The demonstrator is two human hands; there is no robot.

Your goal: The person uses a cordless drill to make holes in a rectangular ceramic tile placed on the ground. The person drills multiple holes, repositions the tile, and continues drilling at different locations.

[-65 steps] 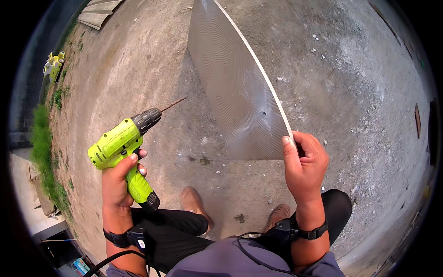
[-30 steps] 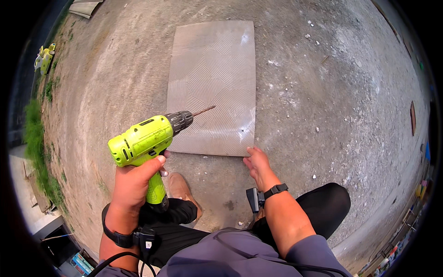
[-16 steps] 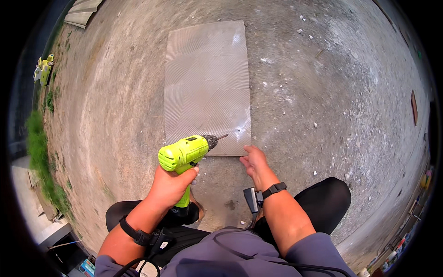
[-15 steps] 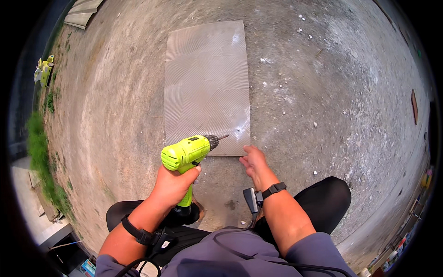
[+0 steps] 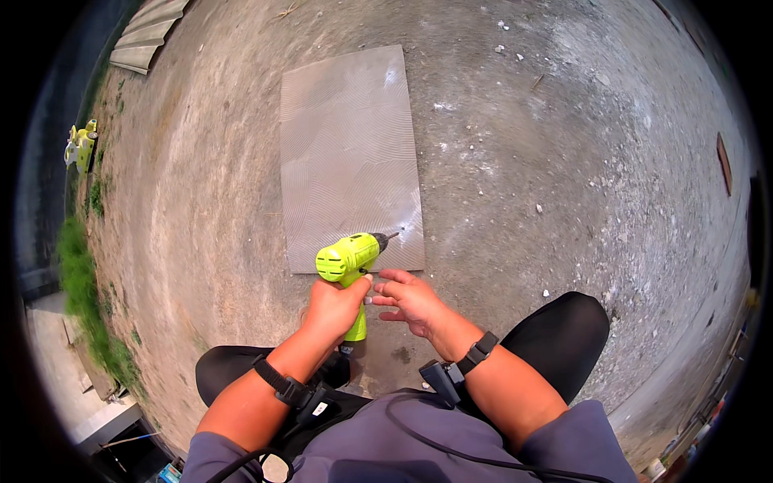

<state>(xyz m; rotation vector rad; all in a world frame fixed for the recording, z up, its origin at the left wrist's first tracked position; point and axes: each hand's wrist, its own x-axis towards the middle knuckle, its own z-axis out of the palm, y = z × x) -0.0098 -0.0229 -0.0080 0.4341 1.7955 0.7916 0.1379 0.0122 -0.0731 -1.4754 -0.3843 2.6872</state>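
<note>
A lime-green cordless drill (image 5: 348, 257) is upright in my left hand (image 5: 333, 307), whose fingers wrap round its handle. Its black chuck and the thin bit point right and away from me, over the near right part of a flat tile (image 5: 350, 153). Swirled fine ridges cover the tile, with whitish dusty patches near two of its corners. Close to the drill's handle, my right hand (image 5: 412, 303) has its fingers apart and holds nothing. Its fingertips are beside my left thumb; whether they touch cannot be made out.
The tile lies on dusty ground with white crumbs scattered at right. A corrugated sheet (image 5: 149, 34) lies far left, above a yellow-and-white toy vehicle (image 5: 81, 146) and green grass (image 5: 79, 282). At far right is a brown strip (image 5: 724, 164). Cables run across my lap.
My left hand has moved the drill to the right. My right hand has left the tile's near right corner and come left and nearer, beside the drill handle. The view has shifted slightly.
</note>
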